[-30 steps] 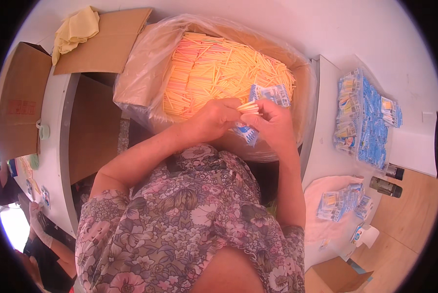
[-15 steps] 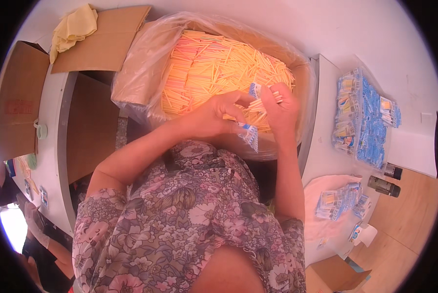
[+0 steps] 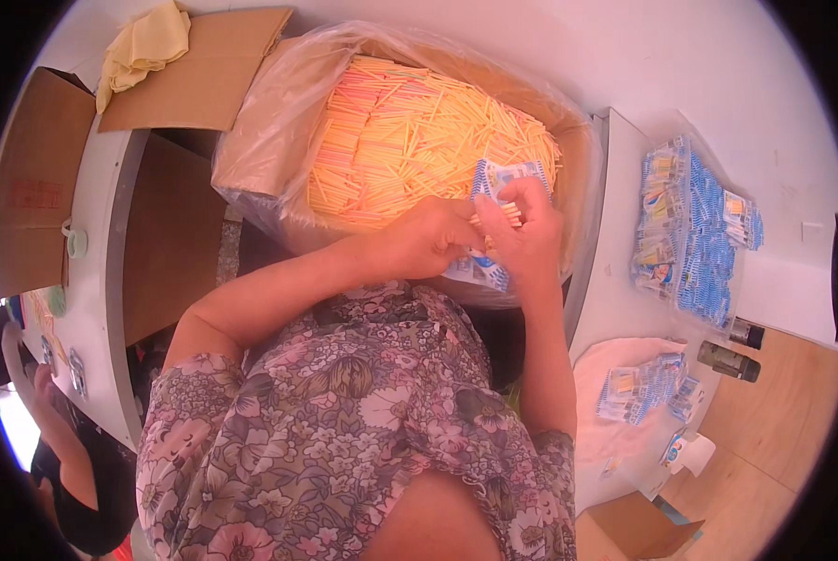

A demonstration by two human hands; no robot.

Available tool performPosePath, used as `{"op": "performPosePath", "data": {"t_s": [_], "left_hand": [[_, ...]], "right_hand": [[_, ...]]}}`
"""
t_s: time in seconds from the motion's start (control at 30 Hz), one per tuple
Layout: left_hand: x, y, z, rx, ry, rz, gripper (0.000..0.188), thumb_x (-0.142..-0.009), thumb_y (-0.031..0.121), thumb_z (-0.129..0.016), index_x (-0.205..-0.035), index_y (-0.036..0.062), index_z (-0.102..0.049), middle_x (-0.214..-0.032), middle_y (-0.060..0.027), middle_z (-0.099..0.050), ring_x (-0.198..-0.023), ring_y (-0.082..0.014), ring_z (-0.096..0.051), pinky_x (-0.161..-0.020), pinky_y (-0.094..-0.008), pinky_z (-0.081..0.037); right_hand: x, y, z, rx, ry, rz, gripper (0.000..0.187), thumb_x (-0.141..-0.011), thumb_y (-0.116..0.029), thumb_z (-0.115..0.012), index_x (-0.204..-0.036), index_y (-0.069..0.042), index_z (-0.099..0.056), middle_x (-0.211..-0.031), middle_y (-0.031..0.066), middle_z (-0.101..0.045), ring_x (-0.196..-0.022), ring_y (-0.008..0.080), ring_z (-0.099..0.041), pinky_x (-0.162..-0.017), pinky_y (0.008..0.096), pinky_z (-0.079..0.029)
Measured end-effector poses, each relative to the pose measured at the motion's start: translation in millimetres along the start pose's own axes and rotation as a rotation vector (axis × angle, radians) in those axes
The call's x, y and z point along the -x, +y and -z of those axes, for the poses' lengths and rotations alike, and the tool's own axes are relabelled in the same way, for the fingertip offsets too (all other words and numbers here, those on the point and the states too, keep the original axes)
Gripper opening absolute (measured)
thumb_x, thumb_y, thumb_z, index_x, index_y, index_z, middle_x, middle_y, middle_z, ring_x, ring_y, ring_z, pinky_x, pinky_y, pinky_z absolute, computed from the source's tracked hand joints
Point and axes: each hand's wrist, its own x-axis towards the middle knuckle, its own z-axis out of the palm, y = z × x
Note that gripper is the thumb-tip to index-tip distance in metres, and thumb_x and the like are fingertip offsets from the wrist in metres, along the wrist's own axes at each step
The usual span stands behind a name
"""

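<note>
A clear-lined cardboard box in front of me is full of thin yellow and pink sticks. Over its near right corner, my right hand is closed on a small bundle of sticks, their ends showing by the thumb. My left hand meets it from the left, its fingers closed on a blue-and-white printed plastic packet. More blue-and-white printed film shows above the right fingers; whether it is the same packet I cannot tell. The left fingertips are partly hidden.
On the right, a clear tub holds many blue packets. Nearer, several packets lie on a pink cloth, beside dark cylinders. At left stand cardboard with a yellow cloth, a tape roll and another person's arm.
My hands have come closer together, and the stick bundle now sits beside the packet. More printed film shows above my right hand. The other person's arm at left has shifted.
</note>
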Motion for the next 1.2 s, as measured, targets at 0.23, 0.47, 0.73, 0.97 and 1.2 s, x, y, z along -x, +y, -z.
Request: {"op": "performPosePath", "data": {"t_s": [0.23,0.47,0.73,0.97,1.2], "left_hand": [[-7.2,5.6,3.6,-0.063,-0.009,-0.007,0.013,-0.070,-0.004,-0.063,-0.082,0.0002,-0.066,-0.087,-0.0165,-0.061,-0.080,-0.0334,-0.061,-0.070,-0.0367,-0.049],[4.1,4.3,36.3,0.435,0.113,0.382,0.015,-0.091,0.009,-0.053,-0.100,0.0011,-0.063,-0.087,-0.0019,-0.059,-0.086,-0.0110,-0.056,-0.075,-0.0275,-0.046],[1.9,-18.0,29.8,0.474,0.183,0.459,0.017,-0.092,0.012,-0.056,-0.097,-0.0022,-0.064,-0.081,0.0023,-0.061,-0.075,-0.0043,-0.055,-0.069,-0.0212,-0.045],[-7.7,-33.4,29.1,0.530,0.149,0.412,0.009,-0.085,0.004,-0.064,-0.091,-0.0021,-0.066,-0.083,-0.0007,-0.064,-0.079,-0.0072,-0.059,-0.072,-0.0227,-0.048],[-11.3,-34.8,26.3,0.467,0.096,0.289,0.010,-0.079,-0.003,-0.065,-0.088,-0.0005,-0.068,-0.096,-0.0064,-0.064,-0.086,-0.0116,-0.059,-0.080,-0.0249,-0.048]], "right_hand": [[-4.4,-5.4,-3.7,-0.066,0.035,-0.028,0.023,-0.079,-0.015,-0.068,-0.069,-0.003,-0.052,-0.054,0.0040,-0.050,-0.050,0.0065,-0.045,-0.046,0.0251,-0.038],[-14.4,24.1,42.8,0.136,-0.067,-0.126,0.017,-0.078,-0.014,-0.066,-0.073,-0.001,-0.056,-0.056,0.0068,-0.054,-0.054,0.0108,-0.050,-0.053,0.0298,-0.042],[-8.3,44.9,35.0,0.298,-0.260,-0.146,0.015,-0.079,-0.015,-0.062,-0.075,-0.002,-0.057,-0.059,0.0102,-0.051,-0.058,0.0126,-0.049,-0.055,0.0311,-0.041],[-10.1,35.3,54.0,-0.001,-0.246,-0.199,0.015,-0.084,-0.013,-0.063,-0.074,-0.003,-0.058,-0.062,0.0010,-0.054,-0.057,0.0083,-0.053,-0.052,0.0248,-0.044],[-19.6,-6.6,40.9,-0.514,-0.201,-0.384,0.018,-0.083,-0.018,-0.067,-0.071,-0.007,-0.058,-0.058,-0.0038,-0.051,-0.045,0.0003,-0.040,-0.037,0.0182,-0.026]]}}
